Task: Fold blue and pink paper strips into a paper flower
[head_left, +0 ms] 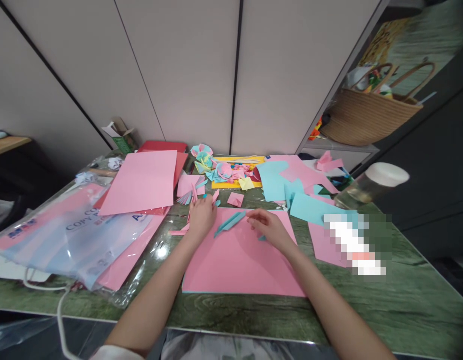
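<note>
A large pink paper sheet (239, 260) lies on the green table (404, 300) in front of me. On its far edge rests a narrow folded blue paper strip (228, 223). My left hand (201, 217) sits at the sheet's far left corner, fingers curled, touching the strip's left end. My right hand (267, 227) pinches the strip's right end with fingers pressed together. Small pink and blue scraps lie around my left hand.
A plastic pack of pink copy paper (66, 235) lies at the left, with a loose pink sheet (141, 182) behind it. Paper flowers and scraps (220, 170) pile up at the back. Blue and pink sheets (291, 187), a jar (370, 187) and a woven basket (370, 117) are at the right.
</note>
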